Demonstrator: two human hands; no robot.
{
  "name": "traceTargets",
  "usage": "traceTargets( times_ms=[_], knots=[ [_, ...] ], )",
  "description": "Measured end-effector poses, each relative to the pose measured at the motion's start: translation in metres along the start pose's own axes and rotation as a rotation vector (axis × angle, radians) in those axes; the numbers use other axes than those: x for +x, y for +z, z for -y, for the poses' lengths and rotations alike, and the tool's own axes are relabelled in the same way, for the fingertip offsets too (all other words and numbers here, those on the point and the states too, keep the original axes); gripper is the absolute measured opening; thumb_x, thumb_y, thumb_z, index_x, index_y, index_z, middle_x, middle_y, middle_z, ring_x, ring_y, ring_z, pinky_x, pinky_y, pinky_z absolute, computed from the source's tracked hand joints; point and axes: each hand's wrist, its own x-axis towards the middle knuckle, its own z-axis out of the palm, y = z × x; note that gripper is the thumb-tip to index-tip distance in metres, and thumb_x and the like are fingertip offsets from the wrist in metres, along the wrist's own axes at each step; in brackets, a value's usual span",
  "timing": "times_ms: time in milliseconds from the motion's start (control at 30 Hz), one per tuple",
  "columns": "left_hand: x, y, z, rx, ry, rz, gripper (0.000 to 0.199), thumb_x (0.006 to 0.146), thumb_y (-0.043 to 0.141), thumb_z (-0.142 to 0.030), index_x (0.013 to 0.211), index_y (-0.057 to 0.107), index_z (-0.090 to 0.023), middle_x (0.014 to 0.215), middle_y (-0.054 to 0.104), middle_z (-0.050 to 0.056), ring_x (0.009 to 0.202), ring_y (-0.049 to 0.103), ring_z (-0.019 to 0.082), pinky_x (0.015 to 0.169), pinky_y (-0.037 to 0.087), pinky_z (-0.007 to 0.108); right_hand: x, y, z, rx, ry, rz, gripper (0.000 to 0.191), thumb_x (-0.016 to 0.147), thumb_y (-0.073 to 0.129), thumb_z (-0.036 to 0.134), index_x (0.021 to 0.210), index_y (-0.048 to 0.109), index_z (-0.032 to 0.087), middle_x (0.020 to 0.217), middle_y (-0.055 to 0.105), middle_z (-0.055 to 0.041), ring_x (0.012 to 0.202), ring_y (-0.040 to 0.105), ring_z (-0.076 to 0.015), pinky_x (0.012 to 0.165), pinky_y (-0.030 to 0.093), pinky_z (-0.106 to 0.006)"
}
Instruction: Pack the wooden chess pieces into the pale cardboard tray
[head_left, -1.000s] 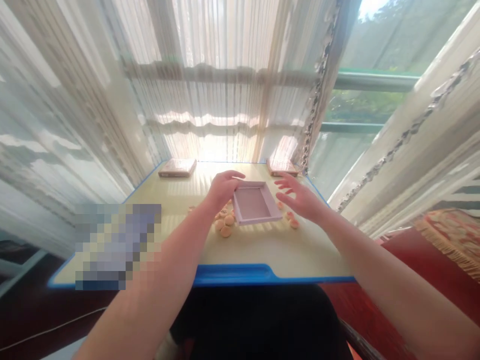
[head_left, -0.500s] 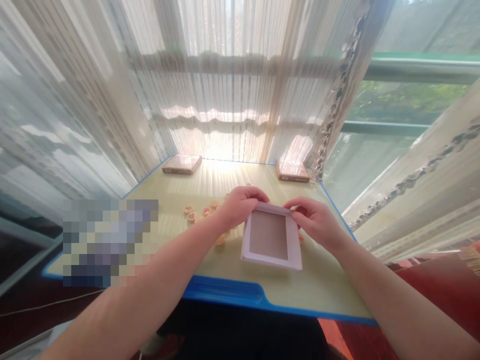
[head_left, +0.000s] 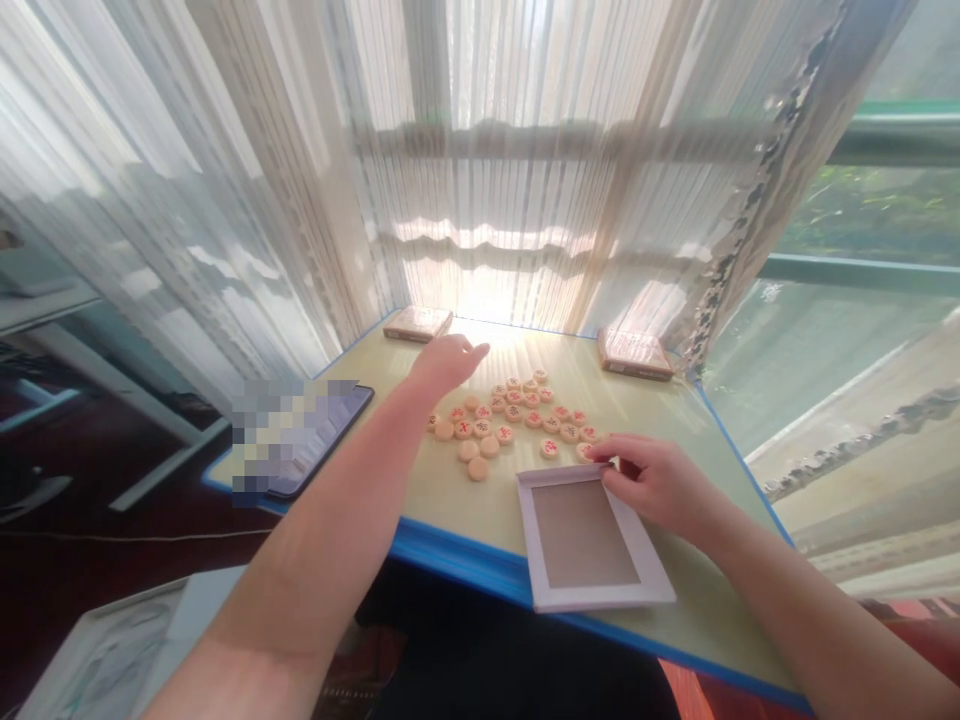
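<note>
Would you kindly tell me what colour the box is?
The box is whitish with a lilac tinge, around a brownish-grey middle; the head view shows it best.

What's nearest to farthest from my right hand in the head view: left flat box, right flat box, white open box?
1. White open box, in your right hand.
2. Right flat box, far right corner.
3. Left flat box, far left corner.

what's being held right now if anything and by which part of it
The right hand grips the pale, shallow, rectangular, cardboard-looking box by its far edge, near the right corner. Nothing shows held in the left hand.
</note>
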Motion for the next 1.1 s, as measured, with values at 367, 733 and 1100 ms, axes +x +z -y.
traceTargets(
  times_ms=[367,733,1100],
  knots=[
    [-0.019,0.004,-0.008,0.243,0.007,0.387,0.042,0.065,0.062,-0.056,0.082,0.065,-0.018,0.078,0.069,0.01,0.077,0.064,0.026,0.063,0.045,0.03,0.0,0.007,0.004,-0.21,-0.038,-0.003,0.013,0.081,0.056,0.026,0.073,0.066,0.026,0.081,0.068,-0.0025,0.084,0.061,-0.0207,0.076,0.05,-0.034],
    [-0.008,0.021,-0.001,0.157,0.048,0.206,0.055,0.093,0.017,-0.047,0.106,0.059,-0.013,0.1,0.067,0.019,0.096,0.062,0.03,0.076,0.045,0.038,0.01,0.012,-0.009,-0.291,-0.054,-0.083,0.023,0.087,0.053,0.034,0.083,0.073,0.025,0.086,0.069,-0.0054,0.079,0.056,-0.0203,0.076,0.048,-0.036],
    [0.006,0.023,0.006,0.115,0.219,-0.022,0.041,0.09,0.031,-0.038,0.066,0.058,-0.018,0.067,0.062,0.007,0.066,0.056,0.019,0.058,0.033,0.029,0.07,-0.001,0.034,-0.255,-0.086,0.166,0.029,0.082,0.049,0.016,0.095,0.073,0.025,0.1,0.069,-0.0054,0.09,0.062,-0.0206,0.08,0.048,-0.034]
  ],
)
